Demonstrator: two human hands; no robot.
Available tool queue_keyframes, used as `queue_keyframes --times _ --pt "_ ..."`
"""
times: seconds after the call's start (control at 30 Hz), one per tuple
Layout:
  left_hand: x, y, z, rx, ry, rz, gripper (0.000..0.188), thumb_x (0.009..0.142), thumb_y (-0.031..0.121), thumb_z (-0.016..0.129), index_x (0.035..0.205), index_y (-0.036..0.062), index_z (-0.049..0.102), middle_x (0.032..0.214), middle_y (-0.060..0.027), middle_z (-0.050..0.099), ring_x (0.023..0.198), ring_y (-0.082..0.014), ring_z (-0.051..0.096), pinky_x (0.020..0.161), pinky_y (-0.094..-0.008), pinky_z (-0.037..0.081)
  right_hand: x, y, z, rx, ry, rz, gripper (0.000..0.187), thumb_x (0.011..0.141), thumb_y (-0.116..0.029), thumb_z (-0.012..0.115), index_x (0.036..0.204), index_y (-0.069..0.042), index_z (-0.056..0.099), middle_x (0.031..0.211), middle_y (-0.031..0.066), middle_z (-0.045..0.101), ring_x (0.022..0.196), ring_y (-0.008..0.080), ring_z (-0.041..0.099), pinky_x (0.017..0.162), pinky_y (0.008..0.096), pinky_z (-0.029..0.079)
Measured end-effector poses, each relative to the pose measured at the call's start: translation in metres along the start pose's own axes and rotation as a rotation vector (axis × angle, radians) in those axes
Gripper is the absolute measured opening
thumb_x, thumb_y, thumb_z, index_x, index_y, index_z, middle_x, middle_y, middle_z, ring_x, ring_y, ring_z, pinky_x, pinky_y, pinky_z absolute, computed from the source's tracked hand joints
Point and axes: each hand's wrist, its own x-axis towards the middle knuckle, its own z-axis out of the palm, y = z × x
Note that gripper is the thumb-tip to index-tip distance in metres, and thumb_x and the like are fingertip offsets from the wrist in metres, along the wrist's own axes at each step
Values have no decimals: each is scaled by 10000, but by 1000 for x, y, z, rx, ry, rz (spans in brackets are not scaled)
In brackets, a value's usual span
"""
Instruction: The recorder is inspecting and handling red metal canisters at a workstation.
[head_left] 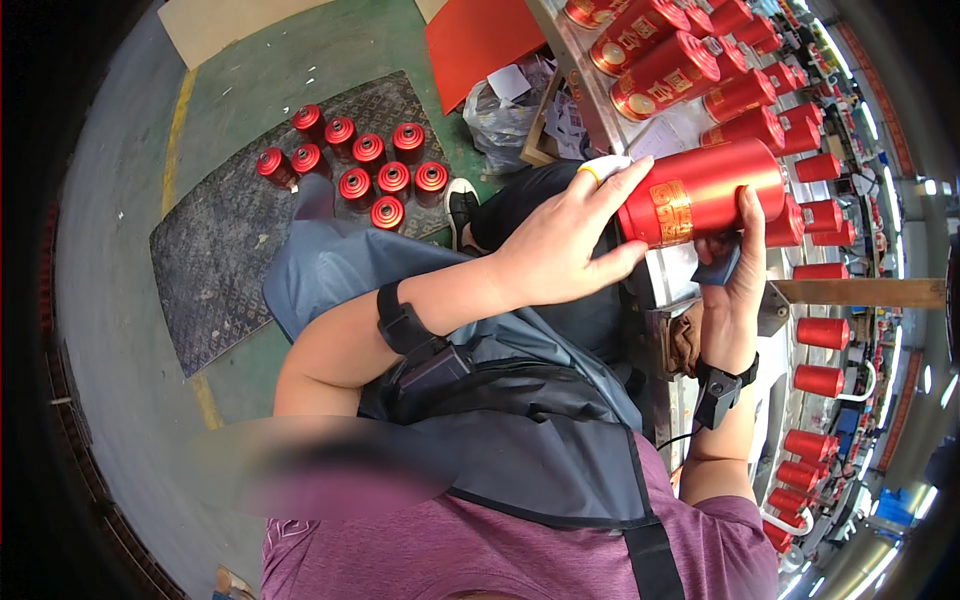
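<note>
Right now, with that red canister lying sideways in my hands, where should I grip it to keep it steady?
Probably around the middle of the red canister, from its two long sides. It lies on its side, a smooth round cylinder, so the ends give little purchase. The left hand already covers its near end; the right hand cups it from below.

**Counts of the objects in view**

Red canisters standing on the dark floor mat [240, 250]: nine [370, 152]. Red canister held between the hands: one [700, 192]. Hands: two, left hand [560, 245] and right hand [735, 270]. Black wrist straps: two [400, 320]. Red canisters along the conveyor line [815, 215]: many, too crowded and distorted at the rim for an exact count. Red sheet on the floor: one [480, 35].
</note>
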Motion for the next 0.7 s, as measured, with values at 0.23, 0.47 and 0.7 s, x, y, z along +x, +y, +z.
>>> queue_keyframes --times 0.23,0.47,0.7 --pt "0 -18 -3 -114 97 86 665 849 111 632 1467 82 388 1315 -169 468 1226 -279 490 1024 -375 419 -2 6 20 45 26 -9 347 782 -371 797 955 -126 624 747 -36 587 502 36 471 458 177 395" --pt "3 -39 7 -414 263 -14 598 824 256 716 1367 97 522 1122 -178 605 1044 -288 573 943 -364 467 -8 7 31 95 -27 11 343 775 -371 804 911 -120 613 692 -40 553 493 39 459 445 189 369" --pt "2 -20 3 -2 199 86 837 723 308 806 1418 114 381 1228 -189 511 1076 -379 561 948 -430 465 0 9 23 120 -29 75 346 797 -371 786 953 -113 616 691 -29 565 471 53 437 422 200 337"
